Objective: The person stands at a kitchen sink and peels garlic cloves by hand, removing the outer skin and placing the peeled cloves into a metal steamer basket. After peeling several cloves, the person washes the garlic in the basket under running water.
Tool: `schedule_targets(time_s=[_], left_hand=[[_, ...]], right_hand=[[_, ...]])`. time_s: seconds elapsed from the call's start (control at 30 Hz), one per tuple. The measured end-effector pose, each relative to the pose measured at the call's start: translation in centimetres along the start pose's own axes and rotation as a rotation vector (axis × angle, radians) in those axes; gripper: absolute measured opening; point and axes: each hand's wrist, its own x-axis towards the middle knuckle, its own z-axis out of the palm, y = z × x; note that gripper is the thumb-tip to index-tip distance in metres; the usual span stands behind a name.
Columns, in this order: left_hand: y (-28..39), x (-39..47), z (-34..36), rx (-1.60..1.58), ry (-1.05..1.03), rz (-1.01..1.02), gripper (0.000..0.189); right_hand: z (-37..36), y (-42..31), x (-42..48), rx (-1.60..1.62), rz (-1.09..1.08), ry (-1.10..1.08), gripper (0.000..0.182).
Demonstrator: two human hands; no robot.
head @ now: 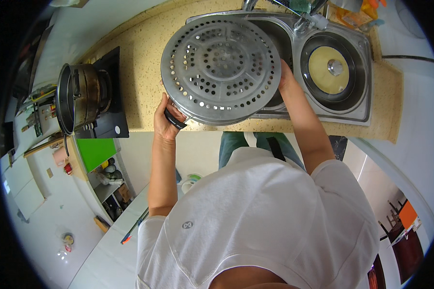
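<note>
Both of my hands hold a round metal steamer (222, 65), its perforated base facing up, above the counter and the left sink basin (275, 30). At its lower left rim, my left hand (168, 117) grips a dark side handle (174, 120). My right hand (285, 75) is at the right rim, with its fingers mostly hidden by the steamer. The right basin (364, 90) contains a dark, round pan or lid (354, 95) with a pale yellow centre and a shiny knob (335, 67).
A browned metal pot (85, 99) stands on the black cooktop (112, 124) at left, its long handle hanging past the front edge. The faucet (302, 25) rises behind the double sink. Orange packaging (360, 16) lies at the back right of the speckled counter (141, 90).
</note>
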Motion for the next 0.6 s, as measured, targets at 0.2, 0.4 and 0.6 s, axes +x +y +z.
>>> schedule_targets(time_s=[0.2,0.4,0.6], left_hand=[[2.2,-0.9,-2.3,-0.227,-0.182,0.079,0.041],[5.7,-2.2,-1.2,-0.067,0.113,0.335,0.041],[7.7,-2.5,-4.1,-0.378,-0.222,0.141,0.041]], right_hand=[[0.5,-0.2,1.7,-0.863,-0.024,0.394,0.028],[-5.3,1.5,3.0,-2.561,-0.17,0.614,0.028],[-10.3,5.8,9.4,-2.236,-0.153,0.367,0.028]])
